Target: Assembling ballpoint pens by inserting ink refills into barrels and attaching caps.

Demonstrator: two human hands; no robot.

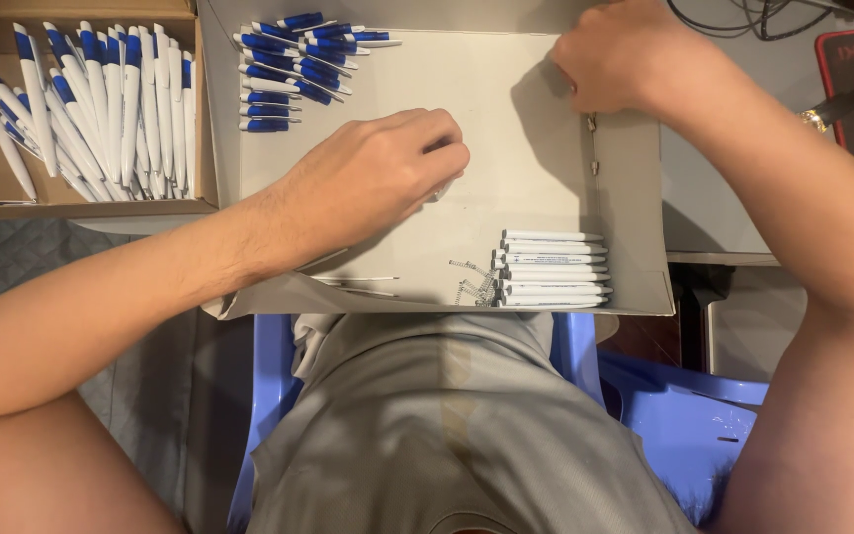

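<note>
Your left hand (378, 178) rests curled on the grey tray (536, 148), fingers pinched on something too small to tell. Your right hand (615, 54) is closed at the tray's far right edge, near the blue caps (294, 59). White barrels (554, 269) lie stacked beside springs (471, 282) at the near edge.

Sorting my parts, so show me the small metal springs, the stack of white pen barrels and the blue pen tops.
Springs (473, 282): head view, on the coils.
White pen barrels (554, 269): head view, stack's middle.
Blue pen tops (294, 61): head view, pile's middle.
</note>
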